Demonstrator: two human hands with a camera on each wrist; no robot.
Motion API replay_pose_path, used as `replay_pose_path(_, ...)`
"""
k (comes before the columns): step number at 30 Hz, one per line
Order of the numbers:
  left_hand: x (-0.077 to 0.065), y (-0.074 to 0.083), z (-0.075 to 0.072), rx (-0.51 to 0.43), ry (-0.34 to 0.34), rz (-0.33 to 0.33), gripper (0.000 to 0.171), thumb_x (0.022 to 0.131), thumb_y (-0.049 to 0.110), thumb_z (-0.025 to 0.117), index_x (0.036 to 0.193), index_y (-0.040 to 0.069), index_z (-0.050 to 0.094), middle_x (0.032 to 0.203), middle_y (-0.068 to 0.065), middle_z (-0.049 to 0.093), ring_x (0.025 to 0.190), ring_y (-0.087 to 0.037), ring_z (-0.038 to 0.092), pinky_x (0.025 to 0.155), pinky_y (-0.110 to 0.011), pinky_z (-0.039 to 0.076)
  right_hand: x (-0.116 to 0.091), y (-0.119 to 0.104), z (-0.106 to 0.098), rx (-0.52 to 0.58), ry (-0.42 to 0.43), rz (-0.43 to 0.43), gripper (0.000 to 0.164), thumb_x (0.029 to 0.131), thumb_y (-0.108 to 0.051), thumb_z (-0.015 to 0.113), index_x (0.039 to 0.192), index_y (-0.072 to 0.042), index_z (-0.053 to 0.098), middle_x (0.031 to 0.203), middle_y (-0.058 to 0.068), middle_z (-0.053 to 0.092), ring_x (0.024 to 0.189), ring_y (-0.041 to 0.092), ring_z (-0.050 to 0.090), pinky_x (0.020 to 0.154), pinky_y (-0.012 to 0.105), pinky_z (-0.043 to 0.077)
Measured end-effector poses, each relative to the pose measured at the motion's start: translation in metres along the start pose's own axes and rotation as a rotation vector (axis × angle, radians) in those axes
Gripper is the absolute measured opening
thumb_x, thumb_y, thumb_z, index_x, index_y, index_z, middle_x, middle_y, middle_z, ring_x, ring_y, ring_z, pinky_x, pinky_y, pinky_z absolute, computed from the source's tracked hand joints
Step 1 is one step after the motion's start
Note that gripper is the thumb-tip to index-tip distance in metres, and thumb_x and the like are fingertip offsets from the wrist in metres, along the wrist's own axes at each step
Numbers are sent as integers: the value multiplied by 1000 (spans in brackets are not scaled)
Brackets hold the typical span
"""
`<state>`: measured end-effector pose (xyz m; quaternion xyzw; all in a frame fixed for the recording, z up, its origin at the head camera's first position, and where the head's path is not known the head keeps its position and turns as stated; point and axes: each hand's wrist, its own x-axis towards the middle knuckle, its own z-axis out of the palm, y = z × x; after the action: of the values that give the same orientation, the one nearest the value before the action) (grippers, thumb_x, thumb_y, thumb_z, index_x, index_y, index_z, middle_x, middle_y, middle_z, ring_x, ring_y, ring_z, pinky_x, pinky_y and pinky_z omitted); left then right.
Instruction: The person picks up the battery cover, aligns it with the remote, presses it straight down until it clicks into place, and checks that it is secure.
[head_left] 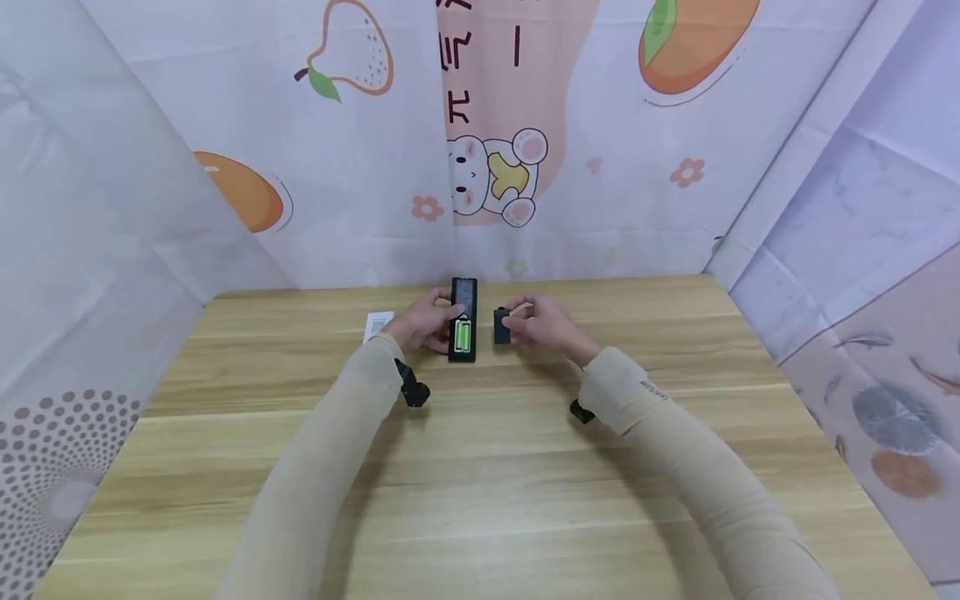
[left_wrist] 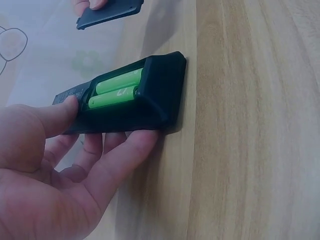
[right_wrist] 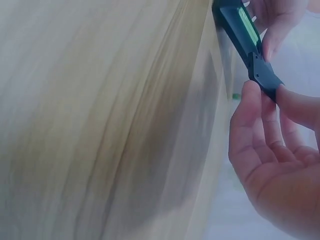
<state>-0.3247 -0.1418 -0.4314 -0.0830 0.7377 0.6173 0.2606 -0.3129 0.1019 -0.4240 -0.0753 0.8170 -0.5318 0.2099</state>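
A black remote control (head_left: 463, 298) lies back side up in my left hand (head_left: 428, 321), thumb on top and fingers along its side. Its battery compartment is uncovered, and two green batteries (left_wrist: 117, 90) lie side by side in it. My right hand (head_left: 546, 321) pinches a small black battery cover (head_left: 501, 326) between thumb and fingertips, just right of the remote and apart from it. In the left wrist view the cover (left_wrist: 110, 14) hangs above the table, near the remote's far side. The right wrist view shows the cover (right_wrist: 264, 77) partly in front of the remote.
A white printed card or paper (head_left: 377, 323) lies on the wooden table (head_left: 480, 483), left of my left hand and partly behind it. A printed curtain (head_left: 337, 208) stands at the table's back edge. Each wrist carries a small black camera (head_left: 415, 392).
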Motion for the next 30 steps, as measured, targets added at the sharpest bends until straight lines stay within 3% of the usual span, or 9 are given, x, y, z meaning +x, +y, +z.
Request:
replay_pose_path(13, -6, 6, -4, -2, 16, -3, 43, 105, 25, 57, 143, 19, 39, 113, -18, 60, 91, -25, 61, 70, -36, 60, 2, -16, 18, 88, -26, -36, 27, 99, -11, 67, 123, -4, 57, 107, 19, 71, 96, 42, 70, 84, 52, 59)
replay_pose_path(24, -13, 6, -7, -41, -10, 23, 46, 106, 23, 57, 145, 16, 36, 131, -23, 59, 108, -30, 61, 87, -46, 57, 3, -20, 34, 94, -46, -68, 26, 99, -10, 68, 120, -1, 56, 104, 19, 72, 94, 42, 71, 81, 52, 60)
replay_pose_path(30, -15, 5, -8, -63, -8, 42, 48, 106, 24, 57, 147, 16, 34, 133, -22, 58, 111, -31, 61, 94, -50, 54, 2, -21, 40, 60, -44, -82, 24, 99, -10, 68, 118, -2, 57, 105, 18, 72, 95, 41, 71, 77, 49, 61)
